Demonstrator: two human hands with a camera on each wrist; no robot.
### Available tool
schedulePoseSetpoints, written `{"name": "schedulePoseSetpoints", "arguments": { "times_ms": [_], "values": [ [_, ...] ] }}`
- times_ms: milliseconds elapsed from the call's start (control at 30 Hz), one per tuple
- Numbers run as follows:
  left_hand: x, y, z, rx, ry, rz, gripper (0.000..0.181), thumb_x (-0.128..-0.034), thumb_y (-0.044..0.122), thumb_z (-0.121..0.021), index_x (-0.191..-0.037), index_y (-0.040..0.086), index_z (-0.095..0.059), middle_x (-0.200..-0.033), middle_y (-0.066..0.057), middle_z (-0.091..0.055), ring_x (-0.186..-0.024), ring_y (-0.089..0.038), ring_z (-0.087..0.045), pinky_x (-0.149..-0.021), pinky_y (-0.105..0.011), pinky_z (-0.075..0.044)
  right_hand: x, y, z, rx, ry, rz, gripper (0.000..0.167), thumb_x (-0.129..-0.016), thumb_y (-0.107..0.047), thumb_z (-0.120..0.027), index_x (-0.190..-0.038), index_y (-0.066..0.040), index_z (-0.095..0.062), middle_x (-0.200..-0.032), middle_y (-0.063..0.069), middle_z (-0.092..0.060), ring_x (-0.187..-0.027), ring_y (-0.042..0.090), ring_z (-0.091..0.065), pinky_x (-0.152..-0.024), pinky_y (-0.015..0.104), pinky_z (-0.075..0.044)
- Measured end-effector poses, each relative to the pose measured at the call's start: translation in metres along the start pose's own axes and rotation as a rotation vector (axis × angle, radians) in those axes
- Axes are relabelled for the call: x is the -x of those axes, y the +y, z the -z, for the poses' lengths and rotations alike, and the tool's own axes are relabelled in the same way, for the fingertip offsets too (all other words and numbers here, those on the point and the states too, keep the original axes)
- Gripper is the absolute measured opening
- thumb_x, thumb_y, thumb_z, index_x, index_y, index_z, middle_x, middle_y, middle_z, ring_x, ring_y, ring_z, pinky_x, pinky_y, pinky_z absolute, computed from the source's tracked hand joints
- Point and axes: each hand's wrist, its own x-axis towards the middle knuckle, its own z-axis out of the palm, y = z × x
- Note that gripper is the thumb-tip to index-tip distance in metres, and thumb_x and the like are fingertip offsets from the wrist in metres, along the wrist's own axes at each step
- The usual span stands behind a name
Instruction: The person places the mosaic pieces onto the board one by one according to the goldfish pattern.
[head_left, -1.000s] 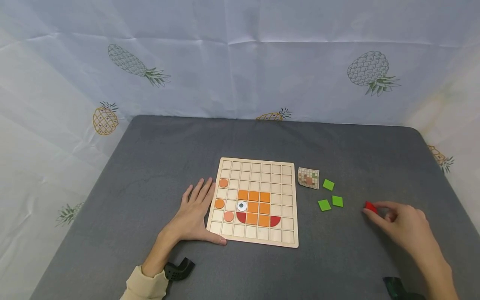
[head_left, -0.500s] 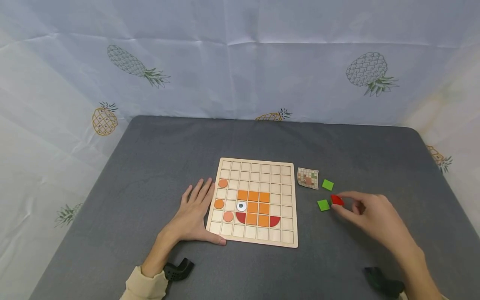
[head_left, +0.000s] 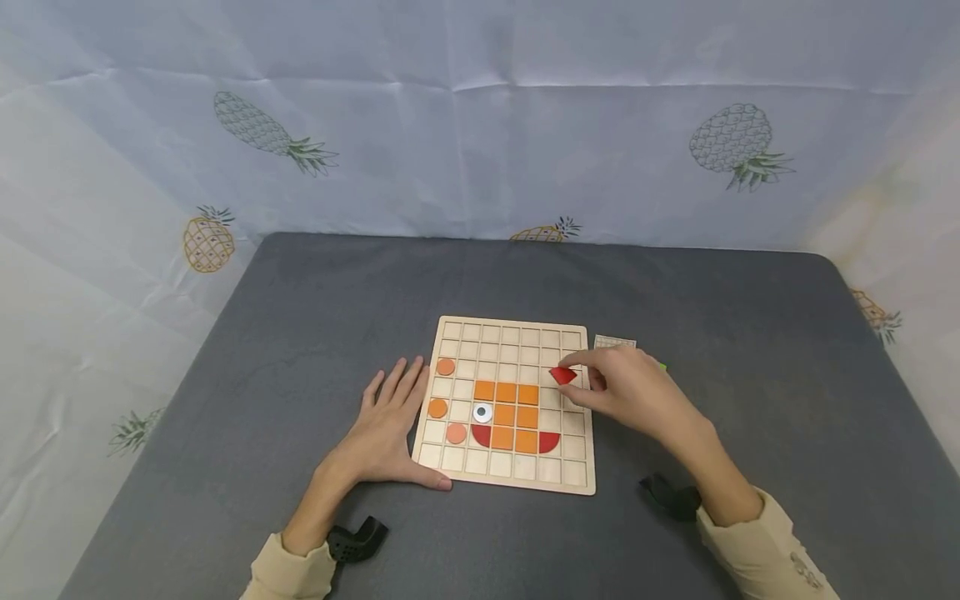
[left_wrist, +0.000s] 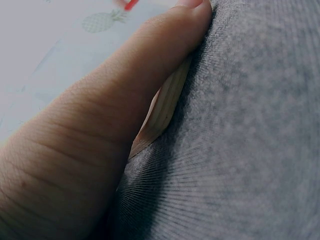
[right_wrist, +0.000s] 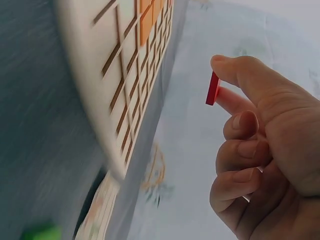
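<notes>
My right hand (head_left: 633, 387) is over the right part of a wooden grid board (head_left: 573, 475). Between thumb and index finger it pinches a small red tile (head_left: 562, 376) with a fan-like outline. In the right wrist view the red tile (right_wrist: 213, 90) is edge-on, clear of the board, the other fingers curled. My left hand (head_left: 382, 437) lies with straight, spread fingers against the board's left side, its thumb along the front edge. Orange squares (head_left: 506, 414), red quarter-rounds (head_left: 549, 442), orange discs (head_left: 437, 407) and a white eye disc (head_left: 482, 412) sit in the grid.
A small printed pattern card (head_left: 613, 341) lies right of the board, partly hidden by my right hand. A green tile (head_left: 663, 367) peeks out behind that hand. Black wrist mounts (head_left: 358, 540) sit under both wrists. Patterned cloth (head_left: 480, 150) hangs behind the grey table (head_left: 337, 292).
Holding the red tile, my right hand has swept left from the table's right side, past the green tiles, to above the board. My left hand has stayed still.
</notes>
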Motion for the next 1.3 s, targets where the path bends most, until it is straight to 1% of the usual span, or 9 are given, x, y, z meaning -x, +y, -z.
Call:
{"name": "schedulePoseSetpoints", "arguments": {
  "times_ms": [167, 367, 600, 833, 1033, 1167, 1300],
  "values": [
    [-0.001, 0.001, -0.001, -0.010, 0.002, -0.009, 0.152, -0.0539, 0.081, -0.081, -0.165, 0.007, -0.009, -0.174, -0.015, -0.007, -0.161, -0.040, -0.003, -0.125, -0.064, -0.003, -0.021, -0.015, -0.008, -0.010, -0.054, 0.048, 0.017, -0.089, -0.022, -0.079, -0.105, -0.018, -0.079, -0.053, -0.010, -0.041, -0.048, 0.004, -0.034, -0.048, 0.019, -0.026],
    [0.000, 0.001, 0.000, -0.008, -0.002, 0.002, 0.152, -0.0532, 0.080, -0.082, -0.165, 0.006, -0.010, -0.174, -0.016, -0.007, -0.161, -0.040, -0.003, -0.125, -0.064, -0.003, -0.030, -0.025, -0.013, -0.017, -0.101, 0.061, 0.021, -0.090, -0.024, -0.077, -0.110, -0.020, -0.079, -0.054, -0.011, -0.042, -0.048, 0.004, -0.035, -0.047, 0.019, -0.023],
    [0.002, 0.001, -0.001, -0.010, 0.000, 0.013, 0.152, -0.0533, 0.080, -0.082, -0.165, 0.005, -0.011, -0.174, -0.016, -0.008, -0.161, -0.040, -0.004, -0.125, -0.064, -0.004, -0.040, -0.028, -0.020, -0.025, -0.146, 0.131, 0.022, -0.090, -0.024, -0.078, -0.111, -0.017, -0.079, -0.054, -0.011, -0.039, -0.050, 0.003, -0.035, -0.049, 0.018, -0.025],
    [0.003, 0.000, -0.001, -0.009, 0.002, 0.009, 0.151, -0.0534, 0.080, -0.082, -0.165, 0.005, -0.012, -0.173, -0.017, -0.009, -0.161, -0.040, -0.004, -0.124, -0.064, -0.004, -0.060, -0.030, -0.026, -0.028, -0.243, 0.180, 0.023, -0.092, -0.025, -0.075, -0.113, -0.018, -0.079, -0.054, -0.011, -0.036, -0.049, 0.003, -0.030, -0.050, 0.019, -0.020],
    [0.002, 0.000, -0.001, -0.010, 0.004, 0.007, 0.152, -0.0535, 0.081, -0.081, -0.165, 0.005, -0.011, -0.173, -0.017, -0.009, -0.161, -0.040, -0.004, -0.124, -0.065, -0.004, -0.078, -0.028, -0.034, -0.001, -0.319, 0.228, 0.022, -0.093, -0.022, -0.070, -0.113, -0.017, -0.079, -0.053, -0.011, -0.037, -0.049, 0.002, -0.029, -0.051, 0.019, -0.020],
    [0.001, 0.000, -0.002, -0.008, 0.009, 0.004, 0.152, -0.0530, 0.081, -0.082, -0.165, 0.005, -0.011, -0.173, -0.017, -0.009, -0.161, -0.040, -0.005, -0.125, -0.064, -0.004, -0.086, -0.028, -0.038, 0.013, -0.365, 0.234, 0.026, -0.093, -0.017, -0.068, -0.117, -0.015, -0.077, -0.053, -0.010, -0.036, -0.049, 0.003, -0.028, -0.052, 0.019, -0.021],
    [0.001, -0.001, -0.001, -0.015, 0.010, 0.003, 0.152, -0.0530, 0.081, -0.082, -0.165, 0.005, -0.012, -0.173, -0.017, -0.009, -0.161, -0.040, -0.005, -0.125, -0.065, -0.004, -0.092, -0.029, -0.039, 0.021, -0.413, 0.208, 0.029, -0.093, -0.014, -0.066, -0.120, -0.014, -0.076, -0.054, -0.009, -0.036, -0.050, 0.005, -0.027, -0.052, 0.021, -0.021]
  ]
}}
